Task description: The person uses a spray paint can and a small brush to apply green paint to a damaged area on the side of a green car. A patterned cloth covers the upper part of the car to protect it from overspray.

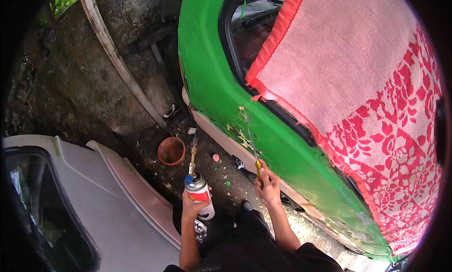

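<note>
My left hand (193, 207) is wrapped round a gas canister with a red and white label (200, 196). A brass torch nozzle (193, 154) with a blue knob rises from its top. The nozzle's end looks bluish; whether a flame burns there I cannot tell. In my right hand (269, 188) is a screwdriver (257, 164) with a yellow and dark handle. Its long thin shaft reaches up to the green car body (212, 83), the tip at a patch of chipped, peeling paint (244, 138). Bare, pale spots show through the green there.
A pink and red patterned towel (348, 64) covers the green car's window and roof. Close on my left stands a grey vehicle (113, 211). A terracotta pot (172, 151) and scattered paint chips lie on the ground between them. A long curved strip (113, 50) leans against the stained wall.
</note>
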`<state>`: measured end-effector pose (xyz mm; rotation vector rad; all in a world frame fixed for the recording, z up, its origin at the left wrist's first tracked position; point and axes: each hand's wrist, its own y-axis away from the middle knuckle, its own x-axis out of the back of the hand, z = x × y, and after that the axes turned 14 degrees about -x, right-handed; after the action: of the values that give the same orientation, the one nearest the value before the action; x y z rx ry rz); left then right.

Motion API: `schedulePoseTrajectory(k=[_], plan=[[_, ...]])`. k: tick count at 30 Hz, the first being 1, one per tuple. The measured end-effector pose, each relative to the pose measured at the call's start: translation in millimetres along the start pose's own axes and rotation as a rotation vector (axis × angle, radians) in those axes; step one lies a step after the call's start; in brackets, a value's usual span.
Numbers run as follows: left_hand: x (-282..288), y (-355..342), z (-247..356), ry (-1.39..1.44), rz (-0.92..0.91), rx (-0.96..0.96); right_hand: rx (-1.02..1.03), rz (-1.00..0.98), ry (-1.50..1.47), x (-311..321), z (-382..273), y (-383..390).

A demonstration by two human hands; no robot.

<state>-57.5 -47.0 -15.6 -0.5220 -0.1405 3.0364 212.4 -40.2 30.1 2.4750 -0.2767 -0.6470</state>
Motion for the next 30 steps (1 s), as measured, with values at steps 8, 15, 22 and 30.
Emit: schedulePoseTrajectory(k=[8,15,22,30], plan=[[-5,-1,1,-0.023,0.013,-0.001,0.005,-0.009,0.009,3,-1,1],[-6,9,5,-0.048,0.078,-0.004,0.009,-0.028,-0.007,9,0,7],[-10,5,6,-0.041,0.122,-0.051,-0.003,-0.005,-0.029,5,-2,3],[-8,15,3,-0.072,0.125,-0.045,0.005,0.006,0.007,9,2,3]])
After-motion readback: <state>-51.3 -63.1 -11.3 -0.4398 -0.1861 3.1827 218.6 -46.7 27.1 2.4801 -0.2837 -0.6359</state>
